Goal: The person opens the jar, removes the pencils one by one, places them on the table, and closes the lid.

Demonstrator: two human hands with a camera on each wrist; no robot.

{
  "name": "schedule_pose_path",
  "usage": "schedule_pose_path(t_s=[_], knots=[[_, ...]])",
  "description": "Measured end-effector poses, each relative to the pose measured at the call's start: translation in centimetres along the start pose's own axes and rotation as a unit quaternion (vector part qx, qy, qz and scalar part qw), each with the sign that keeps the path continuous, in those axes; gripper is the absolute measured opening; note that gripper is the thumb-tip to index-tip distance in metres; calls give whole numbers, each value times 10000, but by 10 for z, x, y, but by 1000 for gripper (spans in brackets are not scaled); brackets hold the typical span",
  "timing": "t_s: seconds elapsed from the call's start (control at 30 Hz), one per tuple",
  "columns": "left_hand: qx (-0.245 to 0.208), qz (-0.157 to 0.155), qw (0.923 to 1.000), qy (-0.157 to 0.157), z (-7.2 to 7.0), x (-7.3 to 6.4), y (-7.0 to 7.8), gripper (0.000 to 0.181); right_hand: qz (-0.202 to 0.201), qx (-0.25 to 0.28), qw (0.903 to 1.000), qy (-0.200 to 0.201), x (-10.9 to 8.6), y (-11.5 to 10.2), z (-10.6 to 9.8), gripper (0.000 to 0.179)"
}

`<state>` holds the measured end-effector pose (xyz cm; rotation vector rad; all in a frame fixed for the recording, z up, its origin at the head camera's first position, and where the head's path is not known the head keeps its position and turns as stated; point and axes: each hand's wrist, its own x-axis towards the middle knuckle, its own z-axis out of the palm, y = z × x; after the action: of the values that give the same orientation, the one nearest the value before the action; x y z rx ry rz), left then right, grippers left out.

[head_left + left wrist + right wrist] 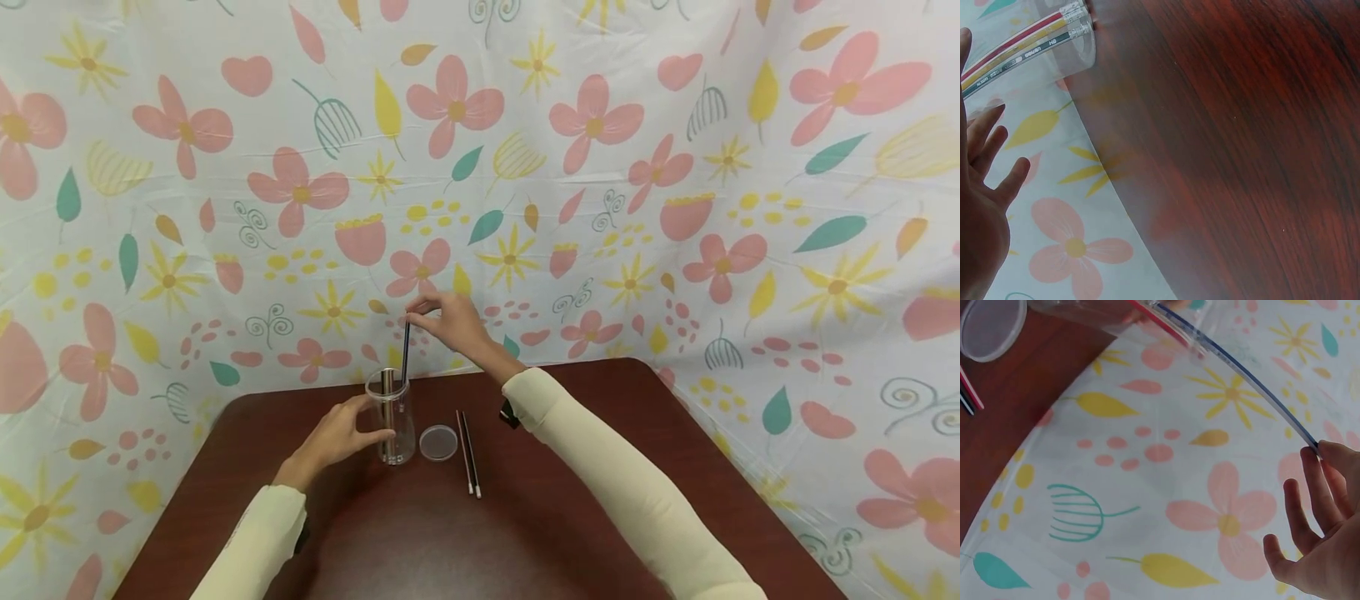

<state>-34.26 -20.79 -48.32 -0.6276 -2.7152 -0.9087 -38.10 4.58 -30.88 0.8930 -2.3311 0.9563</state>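
A clear plastic jar (pixel 403 433) stands upright on the table, held at its side by my left hand (pixel 336 435), the thumb in front. Inside it lean several pencils; a red, a yellow and a dark green pencil (pixel 1025 57) show through the wall in the left wrist view. Above the jar, my right hand (pixel 453 323) pinches a dark blue pencil (pixel 1260 390) by its top end between thumb and fingertips. That pencil's lower part is within the jar's mouth. How far down its tip reaches is hard to see.
Just right of the jar lies a round clear lid (pixel 438 442). Beside it are a reddish pencil (pixel 464 454) and a black pencil (pixel 472 458), side by side with white ends toward me. A flowered cloth (pixel 525 208) hangs behind the dark brown table (pixel 420 542).
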Motion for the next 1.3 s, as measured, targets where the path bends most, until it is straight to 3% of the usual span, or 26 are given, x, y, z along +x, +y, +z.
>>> schedule_pose_path(t_s=[0.47,0.77,1.03,1.3], knots=[[-23,-138,9999,5,2,-3,-2,65,-175,28,9986,492,15,0,-33,15],[14,-115,9999,30,2,-4,-2,65,9,215,9951,963,13,5,-46,16],[-11,-97,9999,38,2,-5,-1,66,160,35,9966,813,-4,24,-44,15],[-6,-56,10000,19,1,-4,2,68,697,1,9961,536,-31,58,-34,16]])
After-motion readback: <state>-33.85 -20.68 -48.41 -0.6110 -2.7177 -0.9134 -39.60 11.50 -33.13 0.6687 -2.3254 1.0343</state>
